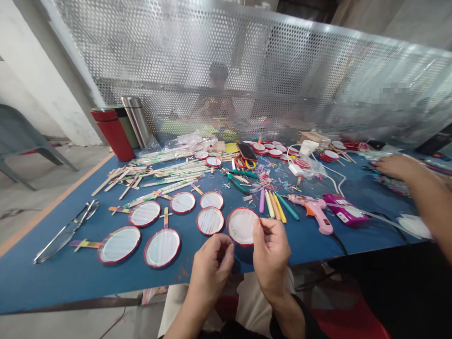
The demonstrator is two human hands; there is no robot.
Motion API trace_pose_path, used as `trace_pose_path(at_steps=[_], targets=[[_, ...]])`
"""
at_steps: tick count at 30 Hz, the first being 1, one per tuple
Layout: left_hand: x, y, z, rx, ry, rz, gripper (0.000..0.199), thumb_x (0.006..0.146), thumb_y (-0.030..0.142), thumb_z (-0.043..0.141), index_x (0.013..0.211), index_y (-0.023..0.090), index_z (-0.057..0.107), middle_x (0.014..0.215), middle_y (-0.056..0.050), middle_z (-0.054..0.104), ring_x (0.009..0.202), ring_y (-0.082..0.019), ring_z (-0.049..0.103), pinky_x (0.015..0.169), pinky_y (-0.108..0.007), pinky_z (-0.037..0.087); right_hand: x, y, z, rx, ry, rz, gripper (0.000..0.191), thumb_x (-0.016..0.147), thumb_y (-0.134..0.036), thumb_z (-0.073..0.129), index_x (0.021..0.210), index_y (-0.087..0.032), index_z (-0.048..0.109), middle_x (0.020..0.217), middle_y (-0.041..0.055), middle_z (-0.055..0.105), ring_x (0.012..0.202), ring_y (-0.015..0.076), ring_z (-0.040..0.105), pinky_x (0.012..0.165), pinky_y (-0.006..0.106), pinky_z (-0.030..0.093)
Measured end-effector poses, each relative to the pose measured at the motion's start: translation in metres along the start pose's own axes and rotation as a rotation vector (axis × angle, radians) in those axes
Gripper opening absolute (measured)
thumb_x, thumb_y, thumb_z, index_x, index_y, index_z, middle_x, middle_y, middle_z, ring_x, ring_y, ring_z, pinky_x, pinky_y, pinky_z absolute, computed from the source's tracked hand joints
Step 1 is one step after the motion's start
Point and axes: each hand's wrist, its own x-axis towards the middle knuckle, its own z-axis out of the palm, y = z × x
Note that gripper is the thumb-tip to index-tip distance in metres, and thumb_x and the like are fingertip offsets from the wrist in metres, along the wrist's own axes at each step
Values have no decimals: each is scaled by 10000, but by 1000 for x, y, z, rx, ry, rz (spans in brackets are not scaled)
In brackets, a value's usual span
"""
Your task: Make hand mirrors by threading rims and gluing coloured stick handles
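Note:
My right hand (271, 254) pinches the edge of a red-rimmed round white disc (243, 227) between thumb and fingers, above the table's front edge. Just left of it, my left hand (213, 263) is closed, fingers curled toward the thumb; whatever it may hold is hidden. Beyond my left hand lies another red-rimmed disc (210, 221). Further left, several similar discs rest flat with coloured stick handles, among them one near the front (162, 248) and one at far left (119, 244).
Coloured glue sticks (271, 205), a pink glue gun (312, 209) and a purple box (345, 210) lie to the right. Green-handled pliers (237, 182), wooden sticks (176, 172), glasses (67, 230) and a red flask (113, 134) are around. Another person's arm (416, 183) reaches in at right.

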Motion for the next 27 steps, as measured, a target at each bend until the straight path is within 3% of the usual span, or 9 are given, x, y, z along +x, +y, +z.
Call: trace_pose_path(at_steps=[8, 14, 18, 21, 24, 27], targets=[[1, 1, -1, 3, -7, -40, 132, 859, 296, 512, 759, 226, 562, 428, 73, 514, 342, -114, 491, 409, -206, 373, -3, 1, 1, 21, 0, 0, 133, 897, -281, 550, 819, -176, 575, 720, 17, 612, 623, 139, 579, 559, 239, 477], [4, 10, 0, -270, -30, -194, 188, 861, 392, 522, 791, 228, 462, 424, 89, 512, 345, -111, 511, 371, -180, 391, -1, 1, -3, 12, -4, -25, 112, 905, -257, 546, 832, -177, 578, 723, 12, 602, 616, 132, 571, 551, 229, 479], [6, 13, -2, -440, 114, -245, 233, 868, 439, 495, 964, 235, 437, 685, 49, 599, 439, -113, 567, 390, -212, 464, -3, -4, -9, 25, -137, -63, 105, 912, -238, 530, 840, -181, 582, 729, 12, 604, 623, 130, 579, 545, 219, 480], [6, 10, -5, -324, 207, -131, 235, 878, 403, 486, 1018, 216, 513, 943, -28, 630, 721, -142, 644, 599, -252, 535, -5, -8, -13, 75, -299, -95, 113, 910, -218, 522, 829, -186, 594, 721, 6, 606, 630, 126, 590, 553, 208, 487], [6, 7, -9, -191, 195, -24, 217, 879, 356, 494, 1013, 206, 576, 957, -41, 657, 874, -169, 634, 747, -266, 512, -6, -9, -17, 107, -412, -79, 117, 907, -217, 524, 825, -188, 601, 712, -2, 609, 620, 118, 592, 557, 199, 494], [5, 6, -10, -141, 142, -11, 205, 882, 345, 490, 982, 207, 604, 884, -29, 675, 803, -168, 634, 706, -259, 504, -8, -9, -18, 107, -469, -40, 128, 911, -223, 517, 823, -185, 602, 704, -4, 618, 601, 114, 594, 546, 195, 496]])
